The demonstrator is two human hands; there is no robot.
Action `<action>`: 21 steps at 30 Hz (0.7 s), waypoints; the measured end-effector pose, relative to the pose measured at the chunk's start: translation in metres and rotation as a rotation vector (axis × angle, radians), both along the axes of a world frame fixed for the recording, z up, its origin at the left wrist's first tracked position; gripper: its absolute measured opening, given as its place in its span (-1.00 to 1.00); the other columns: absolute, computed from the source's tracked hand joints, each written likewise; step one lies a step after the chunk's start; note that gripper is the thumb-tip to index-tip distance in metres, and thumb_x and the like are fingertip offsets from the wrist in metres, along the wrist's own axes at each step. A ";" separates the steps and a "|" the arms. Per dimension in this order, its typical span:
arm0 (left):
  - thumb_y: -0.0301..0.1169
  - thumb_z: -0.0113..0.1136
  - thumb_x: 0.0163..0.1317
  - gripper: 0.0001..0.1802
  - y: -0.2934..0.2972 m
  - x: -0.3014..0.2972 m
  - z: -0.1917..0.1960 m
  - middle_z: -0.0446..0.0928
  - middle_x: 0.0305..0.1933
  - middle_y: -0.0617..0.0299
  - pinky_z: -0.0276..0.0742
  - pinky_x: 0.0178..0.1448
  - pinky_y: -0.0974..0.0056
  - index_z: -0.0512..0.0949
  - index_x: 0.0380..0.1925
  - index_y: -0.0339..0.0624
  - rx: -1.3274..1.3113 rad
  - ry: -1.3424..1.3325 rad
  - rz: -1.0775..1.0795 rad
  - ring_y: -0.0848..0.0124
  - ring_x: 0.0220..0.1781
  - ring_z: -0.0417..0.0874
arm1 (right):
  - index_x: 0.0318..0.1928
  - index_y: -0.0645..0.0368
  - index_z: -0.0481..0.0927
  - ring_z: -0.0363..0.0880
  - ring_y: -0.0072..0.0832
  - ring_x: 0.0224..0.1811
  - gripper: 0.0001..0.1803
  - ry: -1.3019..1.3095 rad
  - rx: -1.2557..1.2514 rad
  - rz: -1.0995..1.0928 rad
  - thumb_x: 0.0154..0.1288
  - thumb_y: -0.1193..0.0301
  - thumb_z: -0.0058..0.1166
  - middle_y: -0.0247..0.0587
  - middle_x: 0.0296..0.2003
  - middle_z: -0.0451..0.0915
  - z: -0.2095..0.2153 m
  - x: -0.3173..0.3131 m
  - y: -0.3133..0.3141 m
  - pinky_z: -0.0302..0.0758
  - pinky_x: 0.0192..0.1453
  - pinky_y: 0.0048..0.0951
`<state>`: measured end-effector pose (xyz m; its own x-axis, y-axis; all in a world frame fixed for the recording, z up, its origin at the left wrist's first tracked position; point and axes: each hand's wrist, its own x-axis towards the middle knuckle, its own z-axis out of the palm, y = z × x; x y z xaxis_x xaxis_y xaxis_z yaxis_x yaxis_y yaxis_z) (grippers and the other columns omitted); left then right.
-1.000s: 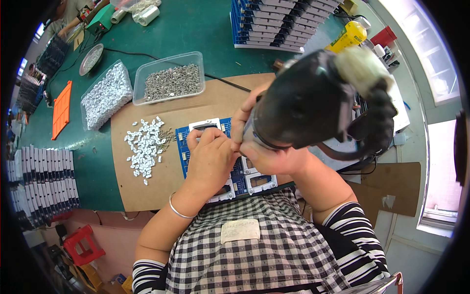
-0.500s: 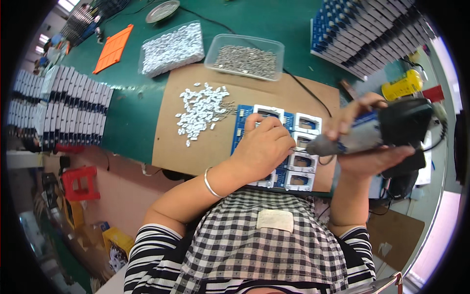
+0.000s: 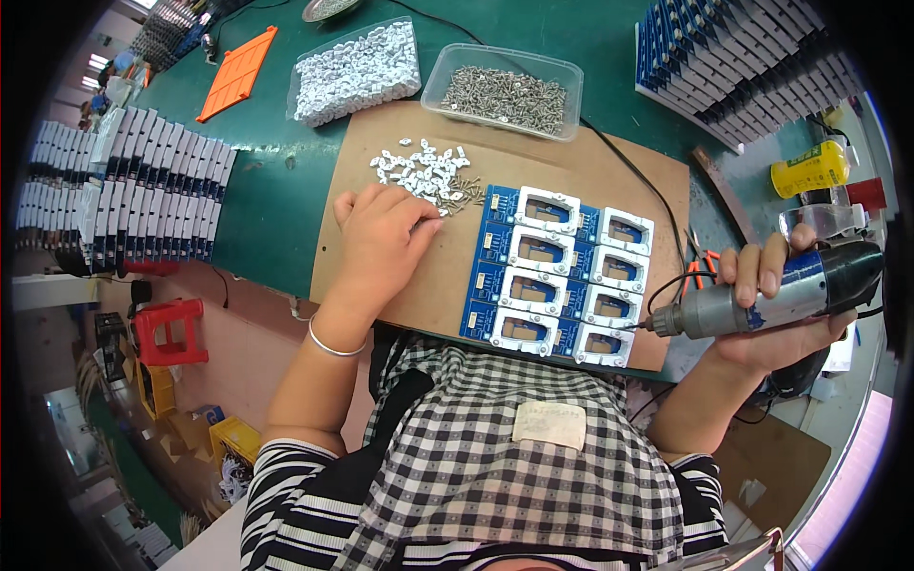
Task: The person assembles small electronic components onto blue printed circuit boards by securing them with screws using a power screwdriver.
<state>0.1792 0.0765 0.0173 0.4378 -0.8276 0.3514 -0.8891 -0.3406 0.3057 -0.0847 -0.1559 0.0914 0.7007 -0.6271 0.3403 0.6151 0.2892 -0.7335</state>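
Low over the near side of a loose pile of small white plastic clips (image 3: 416, 169) is my left hand (image 3: 381, 238). Its fingers curl down with thumb and forefinger close together beside some loose screws (image 3: 464, 193); what they hold, if anything, is hidden. My right hand (image 3: 776, 295) grips a grey and blue electric screwdriver (image 3: 709, 312), lying nearly level with its tip pointing left. That tip reaches the lower right of a blue circuit board panel (image 3: 483, 276). White rectangular frames (image 3: 533, 290) sit on the panel in two columns, with screws in their corners.
A brown board (image 3: 381, 295) lies under the panel on the green table (image 3: 257, 214). Behind it stand a clear tub of screws (image 3: 505, 100) and a tray of white clips (image 3: 357, 71). Stacked boards rise at left (image 3: 143, 190) and far right (image 3: 728, 71). Red-handled pliers (image 3: 700, 271) lie nearby.
My left hand has left the panel and moved left to the clip pile, which looks smaller. The screwdriver has shifted slightly right and toward me, its tip now at a lower frame.
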 end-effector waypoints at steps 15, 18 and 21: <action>-0.41 0.32 0.00 -0.89 0.019 -0.050 -0.016 0.52 -0.35 0.37 0.10 -0.01 0.21 0.60 -0.43 0.00 -0.056 0.081 -0.086 0.38 -0.19 0.47 | 0.06 0.18 0.35 0.48 -0.39 -0.54 -0.14 0.033 0.107 -0.048 0.13 -0.38 -0.12 -0.28 -0.51 0.44 -0.011 -0.009 0.016 0.40 -0.26 -0.24; -0.41 0.32 0.01 -0.90 0.019 -0.039 -0.010 0.53 -0.34 0.36 0.11 -0.01 0.20 0.61 -0.42 -0.01 -0.076 0.103 -0.098 0.37 -0.20 0.48 | 0.08 0.19 0.35 0.47 -0.39 -0.53 -0.13 0.017 0.125 -0.060 0.14 -0.37 -0.12 -0.27 -0.51 0.43 -0.009 -0.015 0.014 0.39 -0.27 -0.24; -0.40 0.32 0.00 -0.89 -0.005 -0.019 -0.006 0.53 -0.34 0.40 0.13 -0.02 0.18 0.62 -0.42 0.02 -0.085 0.032 -0.066 0.37 -0.20 0.47 | 0.09 0.20 0.34 0.47 -0.38 -0.53 -0.14 0.009 0.139 -0.063 0.16 -0.35 -0.12 -0.26 -0.51 0.43 -0.007 -0.013 0.019 0.37 -0.28 -0.25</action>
